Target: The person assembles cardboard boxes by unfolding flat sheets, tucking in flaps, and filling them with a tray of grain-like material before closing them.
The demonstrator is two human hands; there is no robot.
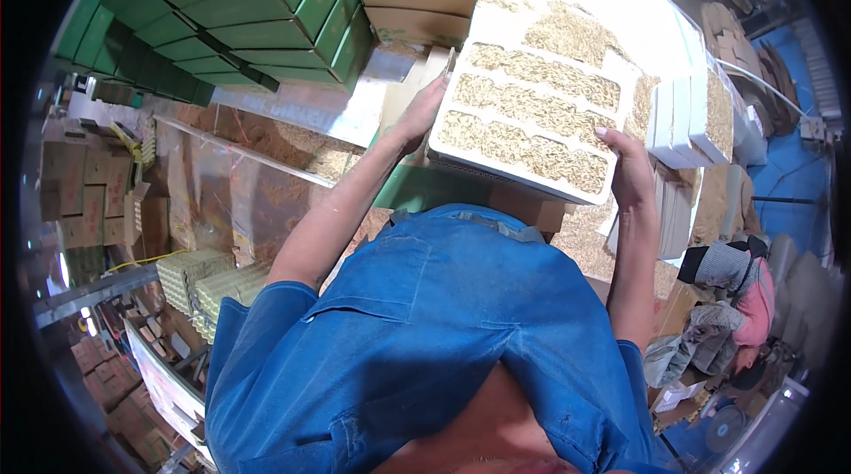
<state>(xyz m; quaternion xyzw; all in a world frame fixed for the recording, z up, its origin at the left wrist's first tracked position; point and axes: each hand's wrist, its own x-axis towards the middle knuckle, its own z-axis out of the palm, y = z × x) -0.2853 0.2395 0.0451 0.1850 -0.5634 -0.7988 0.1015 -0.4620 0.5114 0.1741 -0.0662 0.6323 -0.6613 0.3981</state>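
Observation:
Both hands hold a white tray (519, 176) between them, in front of my body and over a white surface. Long scalloped rows in the tray are filled with small, loose, straw-coloured pieces (527, 101), whose kind I cannot make out. My left hand (420, 119) is closed on the tray's left edge, its fingers partly hidden. At the right edge, my right hand (631, 171) grips with the thumb over the rim; its other fingers are mostly out of sight. The tray sits nearly level, tilted slightly in the picture.
More of the loose pieces (572, 35) lie heaped beyond the tray. White trays or panels (683, 119) stand stacked at the right. Green boxes (266, 26) are piled at the far left, beside brown cartons (417, 0). Egg-tray-like stacks (199, 279) stand lower left. Another person (753, 297) is at the right.

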